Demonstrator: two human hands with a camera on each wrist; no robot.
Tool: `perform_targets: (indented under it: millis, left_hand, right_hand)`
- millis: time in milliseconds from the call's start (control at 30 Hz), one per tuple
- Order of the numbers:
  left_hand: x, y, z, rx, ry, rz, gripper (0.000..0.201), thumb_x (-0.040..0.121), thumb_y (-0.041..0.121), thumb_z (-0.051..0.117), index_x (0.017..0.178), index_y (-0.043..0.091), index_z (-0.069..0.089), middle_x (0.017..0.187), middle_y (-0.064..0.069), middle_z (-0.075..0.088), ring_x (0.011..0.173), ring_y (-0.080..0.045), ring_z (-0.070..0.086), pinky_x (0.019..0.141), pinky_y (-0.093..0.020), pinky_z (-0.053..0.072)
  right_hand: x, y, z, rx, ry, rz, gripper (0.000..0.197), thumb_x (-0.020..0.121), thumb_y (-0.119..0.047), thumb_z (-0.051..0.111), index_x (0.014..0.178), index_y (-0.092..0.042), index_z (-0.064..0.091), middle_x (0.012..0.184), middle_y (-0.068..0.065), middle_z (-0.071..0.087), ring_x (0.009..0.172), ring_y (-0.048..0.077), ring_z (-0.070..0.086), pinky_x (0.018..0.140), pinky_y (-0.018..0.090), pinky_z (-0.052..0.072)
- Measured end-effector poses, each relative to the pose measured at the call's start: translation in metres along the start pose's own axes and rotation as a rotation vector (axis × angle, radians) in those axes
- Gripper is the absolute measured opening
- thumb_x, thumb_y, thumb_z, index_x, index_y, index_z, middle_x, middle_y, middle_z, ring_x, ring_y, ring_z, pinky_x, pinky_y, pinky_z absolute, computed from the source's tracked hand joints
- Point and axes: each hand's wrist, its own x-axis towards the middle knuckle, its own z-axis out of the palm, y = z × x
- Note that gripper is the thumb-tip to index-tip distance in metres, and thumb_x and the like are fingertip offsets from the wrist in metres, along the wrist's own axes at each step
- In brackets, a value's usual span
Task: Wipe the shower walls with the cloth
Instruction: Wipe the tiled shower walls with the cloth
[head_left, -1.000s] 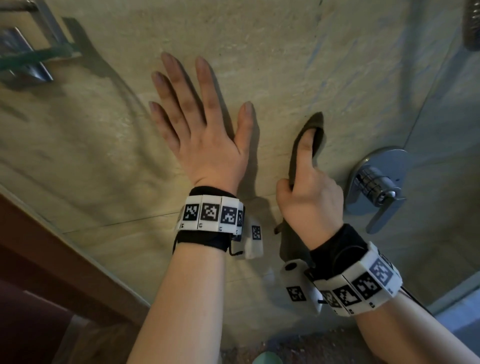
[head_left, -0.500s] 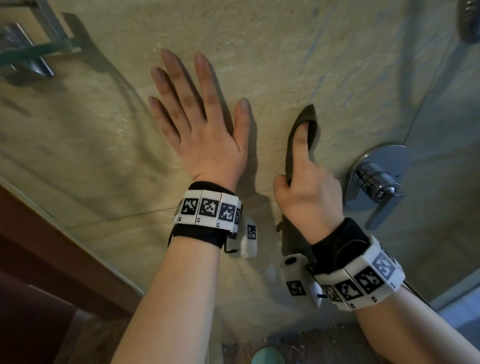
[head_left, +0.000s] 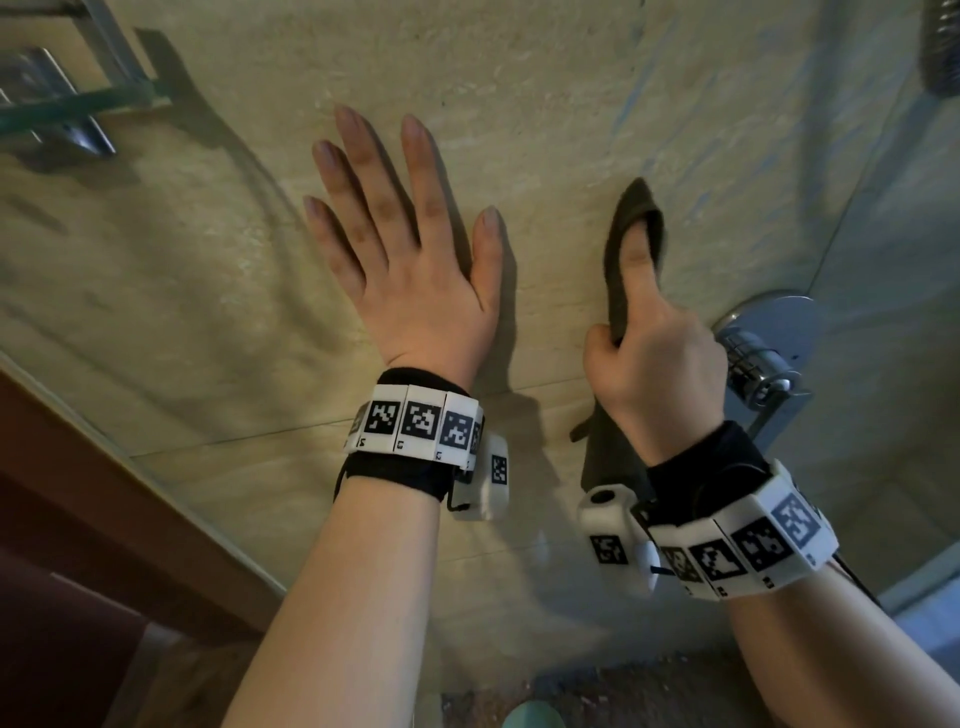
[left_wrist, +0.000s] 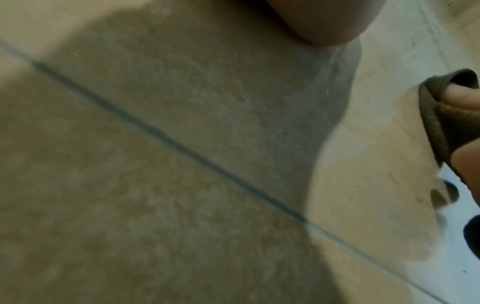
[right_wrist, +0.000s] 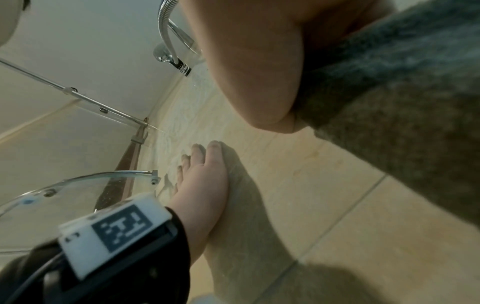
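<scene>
A dark grey-brown cloth (head_left: 621, 249) lies against the beige tiled shower wall (head_left: 545, 104). My right hand (head_left: 654, 358) grips it, index finger stretched up inside its top fold and thumb curled over its left edge; the cloth's tail hangs below the wrist. The cloth (right_wrist: 389, 102) fills the upper right of the right wrist view and shows at the right edge of the left wrist view (left_wrist: 441, 123). My left hand (head_left: 410, 260) lies flat on the wall to the left of the cloth, fingers spread and straight, holding nothing; it appears again (right_wrist: 205, 174) in the right wrist view.
A chrome mixer handle (head_left: 763, 374) projects from the wall just right of my right hand. A glass corner shelf (head_left: 67, 109) with metal brackets sits at upper left. A shower hose (right_wrist: 166, 33) hangs higher up. A brown door frame (head_left: 104, 519) borders the wall at lower left.
My right hand with the cloth has slid upward on the wall. The left hand has stayed flat in about the same place.
</scene>
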Motion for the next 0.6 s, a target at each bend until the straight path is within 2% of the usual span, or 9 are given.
perform_targets:
  millis: [133,233,333,400,500,600]
  left_hand:
    - [0.0,0.0,0.002,0.005,0.014,0.004,0.063,0.097,0.044,0.04,0.142,0.001,0.042,0.144,-0.034,0.038,0.136,-0.049,0.031,0.115,-0.055,0.016]
    - [0.0,-0.001,0.003,0.006,0.015,0.008,0.062,0.098,0.044,0.037,0.143,0.001,0.041,0.144,-0.034,0.037,0.136,-0.048,0.029,0.115,-0.055,0.015]
    - [0.0,-0.001,0.002,0.004,0.008,0.01,0.062,0.098,0.044,0.036,0.143,0.001,0.042,0.144,-0.034,0.037,0.135,-0.049,0.03,0.114,-0.055,0.015]
    - [0.0,-0.001,0.002,-0.003,0.005,0.012,0.062,0.099,0.044,0.036,0.143,0.001,0.041,0.144,-0.034,0.037,0.135,-0.049,0.029,0.114,-0.055,0.014]
    - [-0.001,-0.001,0.002,-0.006,0.004,0.007,0.062,0.099,0.044,0.034,0.144,0.002,0.04,0.145,-0.034,0.037,0.136,-0.048,0.028,0.115,-0.054,0.014]
    - [-0.001,-0.001,0.003,-0.001,0.007,0.005,0.062,0.099,0.044,0.034,0.144,0.002,0.04,0.145,-0.033,0.037,0.136,-0.048,0.029,0.115,-0.055,0.014]
  right_hand:
    - [-0.004,-0.005,0.005,-0.036,-0.068,0.088,0.087,0.086,-0.017,0.054,0.152,-0.006,0.0,0.064,0.001,0.042,0.055,0.025,0.044,0.054,0.036,0.044]
    - [-0.006,-0.008,0.008,0.006,-0.08,0.074,0.088,0.086,-0.018,0.054,0.153,-0.008,-0.003,0.062,-0.001,0.041,0.053,0.024,0.044,0.053,0.033,0.039]
    - [-0.005,-0.009,0.007,0.02,-0.065,0.001,0.085,0.084,-0.014,0.055,0.153,-0.013,0.006,0.056,-0.009,0.033,0.049,0.02,0.038,0.051,0.029,0.033]
    - [-0.003,-0.009,0.007,0.055,-0.038,-0.063,0.081,0.08,-0.012,0.054,0.152,-0.014,0.017,0.057,-0.009,0.033,0.047,0.018,0.035,0.049,0.027,0.031]
    - [0.001,-0.002,0.006,0.061,-0.016,-0.122,0.076,0.077,-0.012,0.052,0.15,-0.012,0.028,0.061,-0.002,0.039,0.048,0.018,0.037,0.046,0.028,0.033]
    - [0.002,0.002,0.004,0.035,0.0,-0.112,0.077,0.077,-0.011,0.053,0.15,-0.011,0.028,0.062,-0.001,0.039,0.048,0.02,0.038,0.044,0.032,0.04]
